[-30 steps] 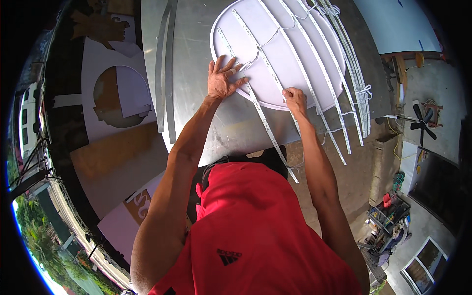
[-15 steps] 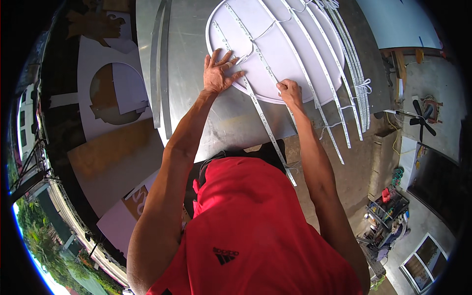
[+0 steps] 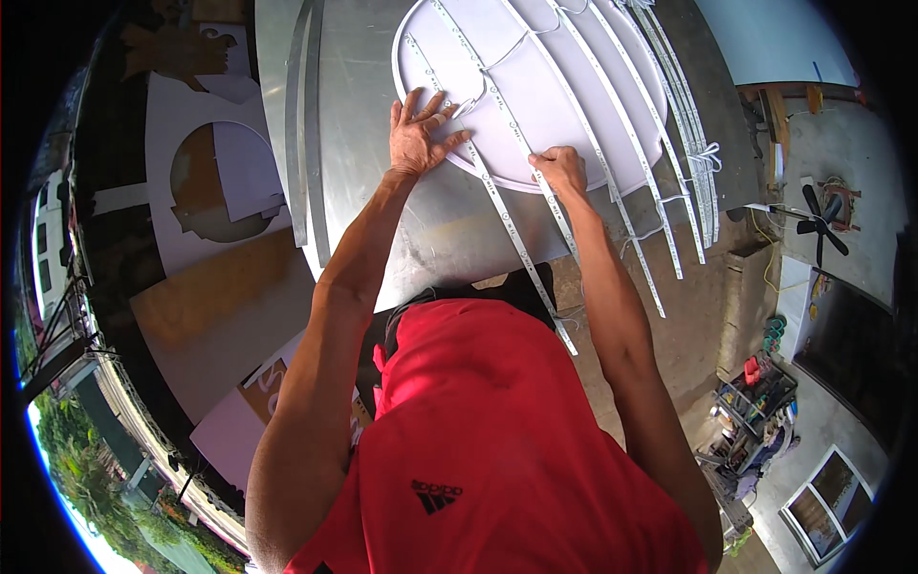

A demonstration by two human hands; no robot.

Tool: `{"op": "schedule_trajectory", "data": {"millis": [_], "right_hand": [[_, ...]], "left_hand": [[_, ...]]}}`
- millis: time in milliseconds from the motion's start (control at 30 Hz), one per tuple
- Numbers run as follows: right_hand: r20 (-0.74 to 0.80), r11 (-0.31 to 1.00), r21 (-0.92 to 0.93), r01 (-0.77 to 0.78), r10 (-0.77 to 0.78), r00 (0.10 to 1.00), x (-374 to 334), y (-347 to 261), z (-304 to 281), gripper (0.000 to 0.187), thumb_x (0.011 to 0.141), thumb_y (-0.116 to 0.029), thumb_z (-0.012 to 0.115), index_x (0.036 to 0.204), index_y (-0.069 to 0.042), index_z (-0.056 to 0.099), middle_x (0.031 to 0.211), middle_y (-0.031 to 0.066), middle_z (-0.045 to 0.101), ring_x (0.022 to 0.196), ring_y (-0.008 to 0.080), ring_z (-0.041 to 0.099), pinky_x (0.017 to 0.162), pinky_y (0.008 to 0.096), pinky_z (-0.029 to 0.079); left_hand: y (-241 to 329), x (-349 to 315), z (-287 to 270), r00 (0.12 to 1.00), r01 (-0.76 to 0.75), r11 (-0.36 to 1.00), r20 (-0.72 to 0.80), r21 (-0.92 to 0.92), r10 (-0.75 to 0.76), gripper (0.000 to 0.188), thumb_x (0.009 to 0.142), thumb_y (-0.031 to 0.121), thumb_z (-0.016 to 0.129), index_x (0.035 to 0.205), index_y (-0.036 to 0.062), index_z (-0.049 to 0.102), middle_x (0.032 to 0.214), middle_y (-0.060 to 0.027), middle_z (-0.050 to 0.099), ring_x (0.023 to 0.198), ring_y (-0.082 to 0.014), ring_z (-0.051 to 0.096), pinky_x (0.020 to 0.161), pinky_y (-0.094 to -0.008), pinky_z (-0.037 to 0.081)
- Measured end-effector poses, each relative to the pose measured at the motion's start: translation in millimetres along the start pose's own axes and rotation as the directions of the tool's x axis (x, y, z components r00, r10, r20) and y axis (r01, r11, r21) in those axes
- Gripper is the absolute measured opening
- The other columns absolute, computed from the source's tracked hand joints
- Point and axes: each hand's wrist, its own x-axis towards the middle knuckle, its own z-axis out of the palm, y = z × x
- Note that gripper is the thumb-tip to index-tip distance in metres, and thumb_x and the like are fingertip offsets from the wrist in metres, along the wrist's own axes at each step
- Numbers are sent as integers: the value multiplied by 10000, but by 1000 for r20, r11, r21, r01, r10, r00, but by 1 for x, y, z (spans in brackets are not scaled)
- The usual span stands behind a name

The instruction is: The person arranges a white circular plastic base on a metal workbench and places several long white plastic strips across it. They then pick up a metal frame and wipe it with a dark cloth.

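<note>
A round white panel with a raised rim lies on a metal-topped table. Long white LED strips run across it side by side, joined by thin white wires, and their near ends hang past the rim. My left hand rests with fingers spread on the leftmost LED strip, at the panel's left edge. At the near rim, my right hand has its fingers closed on the second LED strip.
Further strips lie bunched at the right, tied with white wire. Two dark metal bars lie along the table's left side. Cut sheets stand at the left. A black fan and a cluttered rack are at the right.
The view has shifted slightly, so the table and panel sit a little higher and further left. Both hands keep their places on the strips.
</note>
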Motion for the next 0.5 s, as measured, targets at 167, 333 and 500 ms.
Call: {"op": "schedule_trajectory", "data": {"millis": [167,333,500], "right_hand": [[9,999,-53,1,-1,1000,2,1,1,249,833,-352,718,864,-109,764,707,26,727,679,134,705,708,329,536],[-6,999,-51,0,0,1000,0,-1,1,256,831,-357,719,867,-108,765,704,26,726,674,135,699,702,331,535],[26,999,33,22,-23,999,-2,-1,-3,285,814,-264,765,872,14,735,715,98,714,607,161,694,554,300,541]], "left_hand": [[1,0,0,1000,0,1000,-5,-10,0,613,767,660,650,1229,258,679,1397,19,550,1406,-266,313,1153,-563,178],[1,0,1,1000,-5,1000,-7,-5,5,602,769,645,663,1226,254,682,1400,17,550,1404,-266,317,1149,-557,186],[-2,0,4,999,-16,1000,-32,3,16,615,754,660,661,1215,255,689,1381,23,565,1397,-265,326,1146,-565,190]]}}
